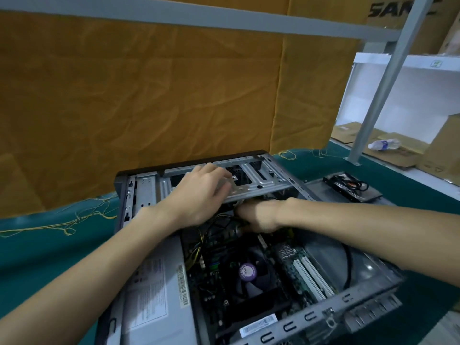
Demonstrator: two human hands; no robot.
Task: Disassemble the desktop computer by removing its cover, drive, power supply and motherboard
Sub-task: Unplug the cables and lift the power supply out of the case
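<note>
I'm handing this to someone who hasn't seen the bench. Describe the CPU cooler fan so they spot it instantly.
Start at the open computer case lying on the green table cover. Between the silver power supply on its left side and the white expansion slots, nearer the viewer than both hands, sits the CPU cooler fan. It is the only black fan, with a round purple sticker on its hub.

- Left forearm enters from 7 o'clock and reaches toward 1 o'clock, bare, nearly straight.
- Left hand [199, 192] lies palm down, fingers [219, 174] spread and slightly curled, pointing toward 2 o'clock.
- Right forearm enters from 3 o'clock, running toward 9 o'clock, wrist bent.
- Right hand [258, 217] sits just below the left, toward 5 o'clock of it; fingers are hidden, perhaps curled in a grip.
</note>
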